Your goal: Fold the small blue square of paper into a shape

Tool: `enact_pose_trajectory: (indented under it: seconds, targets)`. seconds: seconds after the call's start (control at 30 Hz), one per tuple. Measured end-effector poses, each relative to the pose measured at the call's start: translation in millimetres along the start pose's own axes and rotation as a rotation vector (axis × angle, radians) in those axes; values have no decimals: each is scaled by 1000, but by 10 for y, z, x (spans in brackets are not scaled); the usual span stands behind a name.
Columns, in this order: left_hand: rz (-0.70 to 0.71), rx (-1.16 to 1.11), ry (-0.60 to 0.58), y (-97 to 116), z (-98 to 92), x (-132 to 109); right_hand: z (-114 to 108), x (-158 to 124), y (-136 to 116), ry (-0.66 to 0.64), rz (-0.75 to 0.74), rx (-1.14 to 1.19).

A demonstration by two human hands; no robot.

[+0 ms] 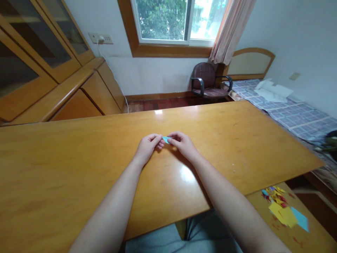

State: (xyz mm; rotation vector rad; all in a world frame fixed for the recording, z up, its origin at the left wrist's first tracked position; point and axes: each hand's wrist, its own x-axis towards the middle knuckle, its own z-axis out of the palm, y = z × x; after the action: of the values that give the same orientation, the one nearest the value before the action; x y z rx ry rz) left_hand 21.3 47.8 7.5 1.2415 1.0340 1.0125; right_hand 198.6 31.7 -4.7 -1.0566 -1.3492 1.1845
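Observation:
A small piece of folded light-blue paper [166, 140] is held between my two hands, just above the middle of the wooden table [105, 154]. My left hand [150, 146] pinches its left end between thumb and forefinger, the other fingers curled below. On the opposite side, the thumb and fingers of my right hand [182, 143] close on the paper's right end. Fingertips cover both ends, so the full folded shape is hidden.
At the lower right, a lower surface holds yellow paper sheets [283, 214], a blue sheet [300, 218] and a pile of small colourful folded pieces [275, 195]. Beyond the table stand an armchair [206, 80], a bed [295, 112] and a glass-doored cabinet [65, 77].

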Motion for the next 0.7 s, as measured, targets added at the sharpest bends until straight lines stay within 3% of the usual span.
enact_pose_trajectory:
  seconds: [0.17,0.33,0.7]
  targets:
    - [-18,-70,-31,38,12,-22,-9,1,-16,4,42,72]
    - [16,58,-62,44,4,-44,6,-13,-28,-22,46,96]
    - [71,47,73,-16,-6,-25,30,-7,-75,-27,67,217]
